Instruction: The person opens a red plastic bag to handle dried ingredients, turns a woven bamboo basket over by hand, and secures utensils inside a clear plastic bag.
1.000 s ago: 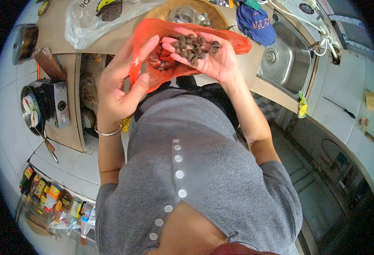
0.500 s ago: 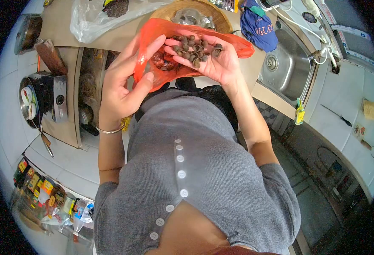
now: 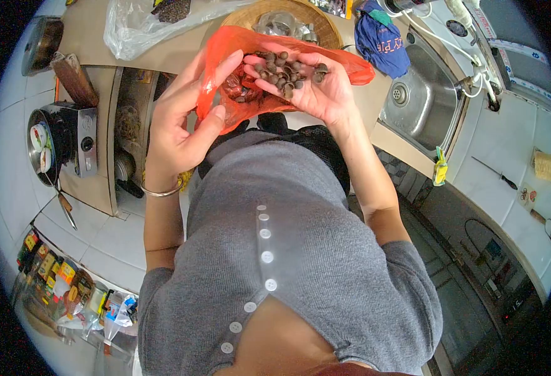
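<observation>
My left hand (image 3: pixel 185 116), with a bangle at its wrist, grips the near left side of a red plastic bag (image 3: pixel 225 47) between thumb and fingers. The bag's mouth is spread, and more dark pieces show inside. My right hand (image 3: pixel 325 94) is turned palm up in front of the bag's mouth. Across its palm and fingers lies a heap of small dark brown round pieces (image 3: pixel 282 74), like dried mushroom caps, some cupped. A single one rests apart near the thumb. Part of the bag lies behind the right hand.
Beyond the bag, a woven basket (image 3: pixel 325 22) holds clear containers, beside a clear plastic bag (image 3: pixel 125 37). At right are a blue cloth bag (image 3: pixel 379 44) and a steel sink (image 3: pixel 422 113). A stove (image 3: pixel 86 141) with a pan (image 3: pixel 37 119) stands at left.
The pieces have shifted slightly in my right palm. Both hands and the red bag stay in almost the same place.
</observation>
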Available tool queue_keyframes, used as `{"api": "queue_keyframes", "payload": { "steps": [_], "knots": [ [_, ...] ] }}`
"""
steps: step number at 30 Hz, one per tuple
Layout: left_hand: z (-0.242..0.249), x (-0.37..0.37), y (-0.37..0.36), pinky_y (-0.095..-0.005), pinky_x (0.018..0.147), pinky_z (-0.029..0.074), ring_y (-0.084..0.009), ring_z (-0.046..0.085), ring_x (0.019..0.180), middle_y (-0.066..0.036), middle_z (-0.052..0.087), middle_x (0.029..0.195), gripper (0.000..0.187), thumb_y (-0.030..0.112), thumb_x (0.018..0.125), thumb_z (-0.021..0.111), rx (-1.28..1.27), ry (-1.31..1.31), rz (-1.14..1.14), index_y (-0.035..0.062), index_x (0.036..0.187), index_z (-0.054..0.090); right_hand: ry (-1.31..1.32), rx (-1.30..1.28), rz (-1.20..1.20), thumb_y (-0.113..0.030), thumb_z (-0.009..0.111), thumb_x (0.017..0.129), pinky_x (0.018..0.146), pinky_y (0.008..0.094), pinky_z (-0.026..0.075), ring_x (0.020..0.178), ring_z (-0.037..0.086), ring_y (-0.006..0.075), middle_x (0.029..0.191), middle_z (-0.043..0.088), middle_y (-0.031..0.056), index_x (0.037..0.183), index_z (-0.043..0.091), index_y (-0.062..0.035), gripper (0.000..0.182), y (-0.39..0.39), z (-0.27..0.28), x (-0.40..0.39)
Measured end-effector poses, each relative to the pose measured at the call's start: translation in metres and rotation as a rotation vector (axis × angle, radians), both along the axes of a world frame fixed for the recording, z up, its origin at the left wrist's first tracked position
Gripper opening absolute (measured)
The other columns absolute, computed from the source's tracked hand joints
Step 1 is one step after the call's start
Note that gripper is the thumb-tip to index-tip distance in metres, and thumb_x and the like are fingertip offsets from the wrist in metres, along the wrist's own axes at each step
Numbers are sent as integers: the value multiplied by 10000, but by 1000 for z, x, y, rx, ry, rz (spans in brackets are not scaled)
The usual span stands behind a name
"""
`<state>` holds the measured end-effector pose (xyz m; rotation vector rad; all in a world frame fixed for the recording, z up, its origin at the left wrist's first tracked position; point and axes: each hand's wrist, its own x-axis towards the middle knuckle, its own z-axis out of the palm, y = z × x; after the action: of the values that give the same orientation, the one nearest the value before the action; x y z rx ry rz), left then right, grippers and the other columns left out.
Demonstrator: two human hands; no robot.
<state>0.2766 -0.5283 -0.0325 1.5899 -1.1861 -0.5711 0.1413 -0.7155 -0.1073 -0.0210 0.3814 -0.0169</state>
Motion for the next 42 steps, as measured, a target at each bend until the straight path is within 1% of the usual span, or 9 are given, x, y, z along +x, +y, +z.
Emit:
{"api": "queue_keyframes", "payload": {
  "steps": [13,15,19,23,26,31,35,39,42],
  "knots": [
    [-1,3,1,-410,1078,241,-318,351,1342,-271,472,1340,131,81,803,582,-21,-22,-7,-50,792,575,6,-41,29,-187,386,906,1083,532,306,1275,392,432,1381,381,295,1377,329,46,528,-3,-1,2],
    [-2,2,3,-359,1051,305,-325,443,1278,-242,466,1353,502,4,751,532,35,53,16,-7,1252,564,1,-26,34,-184,397,909,1082,533,306,1272,397,429,1383,381,290,1375,331,43,523,-4,-2,2],
    [-4,6,0,-352,1046,309,-323,453,1271,-235,451,1370,443,-5,754,530,-34,-37,21,-13,1190,601,6,-192,79,-165,449,907,1067,515,337,1260,424,401,1383,396,266,1369,342,32,513,-7,-2,3],
    [-10,3,-1,-385,1068,317,-312,428,1290,-178,501,1343,404,132,852,548,-23,-6,-9,5,1235,578,229,-487,158,-88,530,880,860,323,476,1133,544,220,1276,545,131,1312,458,-54,439,-19,-18,-6],
    [-34,-6,-9,-386,1033,370,-339,447,1264,-185,468,1360,544,13,754,562,-217,-50,69,95,1292,550,244,-543,142,-92,544,886,565,176,430,719,513,76,957,599,24,1199,526,-71,314,-27,-34,-4],
    [-32,-4,-13,-356,839,462,-342,572,1040,-213,479,1300,575,67,709,582,-181,-103,41,129,1280,557,259,-711,344,-128,535,917,485,160,378,657,479,57,818,543,-12,1040,559,-81,134,-41,-41,14],
    [-37,-10,-11,-426,761,436,-338,548,966,-186,512,995,489,149,681,626,-275,-146,124,91,1166,617,170,-766,458,-114,528,911,655,221,470,802,552,108,1001,586,24,1189,513,-58,284,-61,-65,18],
    [-45,-16,-14,-397,736,439,-327,574,878,-141,552,986,478,119,672,586,-290,-216,221,116,1146,647,58,-784,589,-117,531,909,667,227,473,818,553,114,1009,586,27,1189,514,-57,286,-41,-67,166],
    [-40,-18,-10,-450,740,427,-353,569,879,-163,560,954,459,190,667,607,-221,-252,204,123,1117,664,-21,-789,664,-120,534,908,680,234,476,833,555,120,1017,586,30,1188,516,-56,288,-30,-68,161]
  ]
}}
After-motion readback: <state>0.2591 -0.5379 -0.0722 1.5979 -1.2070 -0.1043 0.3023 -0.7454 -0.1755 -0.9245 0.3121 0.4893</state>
